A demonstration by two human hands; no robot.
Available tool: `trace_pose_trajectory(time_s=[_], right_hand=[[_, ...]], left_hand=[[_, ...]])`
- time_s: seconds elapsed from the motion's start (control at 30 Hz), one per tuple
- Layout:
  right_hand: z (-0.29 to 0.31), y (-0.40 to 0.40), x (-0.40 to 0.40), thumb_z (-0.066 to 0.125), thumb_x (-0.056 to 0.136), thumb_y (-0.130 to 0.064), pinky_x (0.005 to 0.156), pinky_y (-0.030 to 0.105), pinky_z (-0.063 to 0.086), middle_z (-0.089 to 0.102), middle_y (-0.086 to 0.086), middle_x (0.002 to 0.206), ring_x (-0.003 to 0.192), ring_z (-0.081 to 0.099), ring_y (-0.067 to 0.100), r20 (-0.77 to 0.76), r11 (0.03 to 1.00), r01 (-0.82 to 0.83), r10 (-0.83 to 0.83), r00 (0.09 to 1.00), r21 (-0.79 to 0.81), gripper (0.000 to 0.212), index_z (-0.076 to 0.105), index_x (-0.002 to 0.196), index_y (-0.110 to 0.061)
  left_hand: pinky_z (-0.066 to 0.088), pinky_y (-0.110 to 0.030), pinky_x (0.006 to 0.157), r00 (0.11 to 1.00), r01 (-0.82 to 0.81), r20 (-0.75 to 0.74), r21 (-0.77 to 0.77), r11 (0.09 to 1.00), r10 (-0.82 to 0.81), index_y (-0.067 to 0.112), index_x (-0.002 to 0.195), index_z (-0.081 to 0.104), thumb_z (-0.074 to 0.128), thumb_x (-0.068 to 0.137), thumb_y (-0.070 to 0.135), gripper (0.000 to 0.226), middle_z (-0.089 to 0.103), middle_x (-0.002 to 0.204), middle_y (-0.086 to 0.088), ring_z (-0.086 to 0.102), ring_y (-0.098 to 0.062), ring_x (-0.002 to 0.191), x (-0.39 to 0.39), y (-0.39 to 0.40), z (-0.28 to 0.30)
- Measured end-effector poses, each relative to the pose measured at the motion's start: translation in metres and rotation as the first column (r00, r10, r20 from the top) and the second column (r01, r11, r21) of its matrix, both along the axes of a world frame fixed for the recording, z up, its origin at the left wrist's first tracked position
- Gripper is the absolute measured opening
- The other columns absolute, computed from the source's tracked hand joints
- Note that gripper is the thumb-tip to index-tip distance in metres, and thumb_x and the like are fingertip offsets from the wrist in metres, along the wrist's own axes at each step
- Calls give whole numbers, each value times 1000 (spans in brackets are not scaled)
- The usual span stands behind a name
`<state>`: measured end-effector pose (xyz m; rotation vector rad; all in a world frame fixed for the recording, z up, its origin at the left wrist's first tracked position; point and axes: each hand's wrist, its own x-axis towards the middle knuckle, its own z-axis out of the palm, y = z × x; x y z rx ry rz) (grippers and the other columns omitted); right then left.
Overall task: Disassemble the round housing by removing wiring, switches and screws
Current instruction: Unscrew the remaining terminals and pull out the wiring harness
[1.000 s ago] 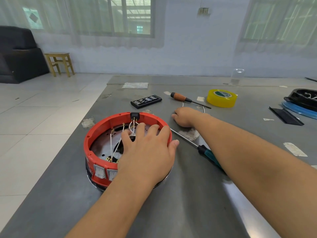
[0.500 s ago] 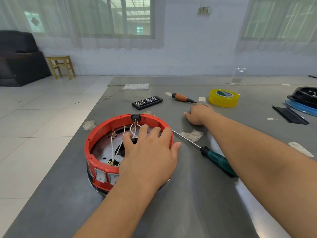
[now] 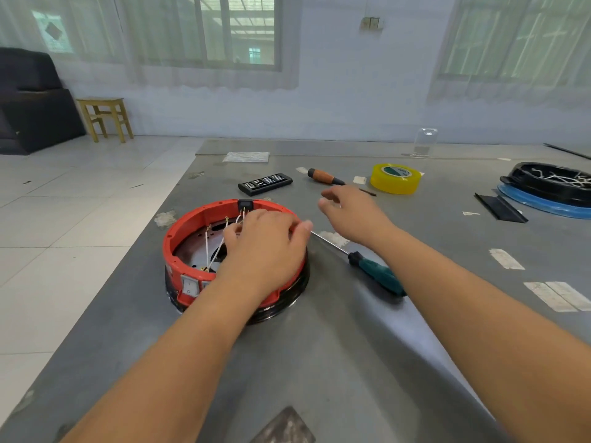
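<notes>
The round housing (image 3: 192,225) is a red ring on a black base, standing on the grey table. White wires (image 3: 208,251) run inside it from a black socket (image 3: 245,204) on the far rim. A white rocker switch (image 3: 188,285) sits in its near wall. My left hand (image 3: 265,251) rests on the housing's right side, with the fingers bent down inside by the wires and the thumb over the right rim. My right hand (image 3: 351,212) hovers just right of the housing, its fingers relaxed and holding nothing.
A green-handled screwdriver (image 3: 377,276) lies right of the housing, under my right forearm. Further back are an orange-handled screwdriver (image 3: 323,177), a black bit case (image 3: 265,183) and a yellow tape roll (image 3: 395,179). At far right lie a black housing (image 3: 550,183) and a black strip (image 3: 499,207).
My right hand has lifted off the table beyond the housing and come back toward it. My left hand's fingers have bent down into the housing.
</notes>
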<state>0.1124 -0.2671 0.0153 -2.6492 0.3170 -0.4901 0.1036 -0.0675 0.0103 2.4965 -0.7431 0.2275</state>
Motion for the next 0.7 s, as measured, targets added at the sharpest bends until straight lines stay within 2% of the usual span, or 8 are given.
trace_pose_trajectory(time_s=[0.23,0.3,0.37,0.43,0.5,0.57,0.63,0.7], right_hand=[[-23,78,-54,51,99,-54,97,32,47,59,-3,134,116,57,13,113,900,-103,60,992,424,45,52,135,-28],[-33,94,-60,52,97,-55,90,26,44,59,-2,128,118,55,15,107,896,-62,17,994,440,35,52,123,-32],[-43,107,-65,50,96,-60,109,37,40,48,5,147,138,43,22,74,876,6,-47,996,483,59,45,142,-23],[-51,114,-68,45,94,-69,119,45,33,41,7,155,144,37,26,27,846,91,-124,992,526,77,39,151,-18],[-57,115,-68,39,92,-74,111,47,43,57,6,134,128,51,25,19,858,112,-140,990,501,70,58,130,-18],[-58,114,-69,39,92,-74,101,44,48,63,-1,115,114,57,20,51,864,94,-137,989,494,57,64,107,-25],[-58,113,-72,42,92,-73,95,40,49,65,-8,105,107,59,15,101,857,58,-127,987,512,47,63,95,-31],[-58,111,-74,44,93,-71,93,35,49,68,-14,104,106,61,9,143,844,2,-93,985,537,44,68,98,-34]], left_hand=[[50,-39,99,992,-100,6,-554,827,123,33,117,69,52,105,34,21,71,114,12,62,-5,103,-3,62,19],[42,-45,112,961,-254,-49,-544,800,271,27,126,64,54,103,29,25,67,128,3,56,-19,122,0,84,3],[29,-48,119,913,-396,-90,-437,808,399,20,139,54,55,102,32,40,57,143,-9,44,-33,138,2,102,-16],[26,-50,123,888,-459,-226,-436,774,400,17,149,44,58,102,38,54,49,152,-12,40,-35,144,4,112,-34],[35,-52,120,824,-543,-479,-511,666,304,15,151,40,59,101,47,62,52,149,-11,48,-33,139,3,112,-43],[46,-50,110,765,-600,-605,-546,585,220,17,130,53,56,101,52,45,63,130,-7,58,-31,123,0,109,-46],[48,-49,105,805,-568,-543,-594,570,237,26,96,54,55,102,51,25,65,106,1,61,-29,112,-2,105,-49],[50,-46,99,848,-519,-476,-653,552,234,31,88,51,58,101,49,24,62,98,10,62,-26,108,-5,105,-50]])
